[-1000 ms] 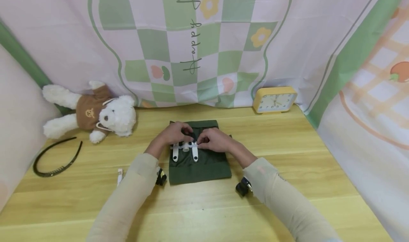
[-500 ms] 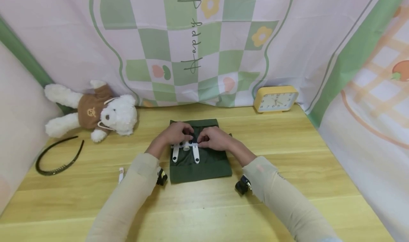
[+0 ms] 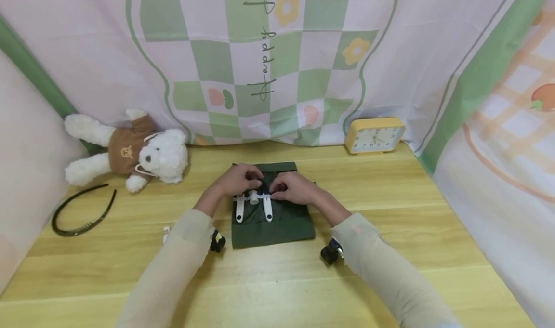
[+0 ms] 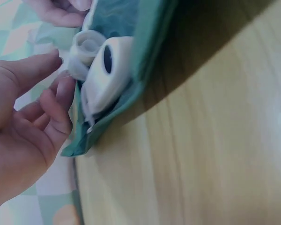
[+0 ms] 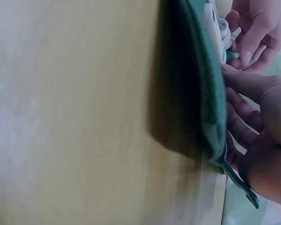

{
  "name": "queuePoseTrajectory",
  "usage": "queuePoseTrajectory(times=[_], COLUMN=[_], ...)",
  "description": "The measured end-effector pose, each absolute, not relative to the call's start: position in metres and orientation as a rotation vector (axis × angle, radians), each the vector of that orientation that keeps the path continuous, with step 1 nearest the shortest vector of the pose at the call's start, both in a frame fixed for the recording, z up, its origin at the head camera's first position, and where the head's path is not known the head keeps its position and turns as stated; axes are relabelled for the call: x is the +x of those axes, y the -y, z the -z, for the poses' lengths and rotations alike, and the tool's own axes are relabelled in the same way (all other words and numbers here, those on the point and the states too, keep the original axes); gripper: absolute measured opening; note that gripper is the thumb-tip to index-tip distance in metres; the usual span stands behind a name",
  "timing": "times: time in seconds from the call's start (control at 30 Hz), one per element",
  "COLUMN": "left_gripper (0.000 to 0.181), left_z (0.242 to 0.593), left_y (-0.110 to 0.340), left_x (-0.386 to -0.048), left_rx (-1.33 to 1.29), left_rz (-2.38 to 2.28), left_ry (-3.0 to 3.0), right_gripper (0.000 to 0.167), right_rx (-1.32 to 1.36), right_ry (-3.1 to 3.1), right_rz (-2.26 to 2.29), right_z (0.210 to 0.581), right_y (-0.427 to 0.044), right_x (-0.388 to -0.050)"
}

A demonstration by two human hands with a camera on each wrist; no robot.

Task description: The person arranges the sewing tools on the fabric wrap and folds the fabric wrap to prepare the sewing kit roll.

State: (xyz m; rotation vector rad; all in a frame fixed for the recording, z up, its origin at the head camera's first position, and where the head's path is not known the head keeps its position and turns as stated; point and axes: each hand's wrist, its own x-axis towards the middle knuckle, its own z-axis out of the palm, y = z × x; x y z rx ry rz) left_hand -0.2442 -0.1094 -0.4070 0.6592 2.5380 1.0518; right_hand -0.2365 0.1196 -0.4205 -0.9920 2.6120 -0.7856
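A dark green fabric organizer [image 3: 273, 234] lies on the table, with a white elastic band across it. Two white-handled tools [image 3: 267, 210] and a short white cylinder [image 3: 254, 198] sit at the band; the tools' upper ends are mostly hidden. My left hand [image 3: 236, 179] bends over the upper left part, its thumb and fingertips close to the cylinder; whether they grip anything is unclear. My right hand [image 3: 295, 188] pinches at the upper part of the right white-handled tool, beside the band. In the right wrist view, the right thumb [image 5: 248, 83] reaches the white pieces.
A white plush dog [image 3: 169, 157] in a brown top and a black headband [image 3: 82, 231] lie at the left. Partly behind the left sleeve is a small white item [image 3: 166, 232]. A yellow clock [image 3: 375, 135] stands at the back right, before a patterned curtain [image 3: 247, 63].
Both hands stay in nearly the same place over the organizer, with only small finger movements. The whole head view shifts slightly, and the left sleeve covers more of the small white item.
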Motion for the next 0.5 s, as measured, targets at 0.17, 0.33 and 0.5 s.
queuePoseTrajectory(times=[0.17,0.33,0.5], left_gripper=[0.027,0.028,0.029], left_z=[0.398,0.390,0.383], left_y=[0.122,0.140,0.160], left_x=[-0.237,-0.228,-0.220], left_rx=[0.665,0.703,0.761], left_rz=[-1.161,-1.223,-1.249], left_ry=[-2.523,-2.517,-2.536], right_gripper=[0.012,0.013,0.013], right_rx=[-0.992,-0.996,-0.985], right_ry=[-2.583,-2.575,-2.578], right_rz=[0.853,0.888,0.881], right_z=[0.418,0.413,0.411], right_y=[-0.125,-0.132,-0.142], right_x=[-0.235,-0.233,-0.231])
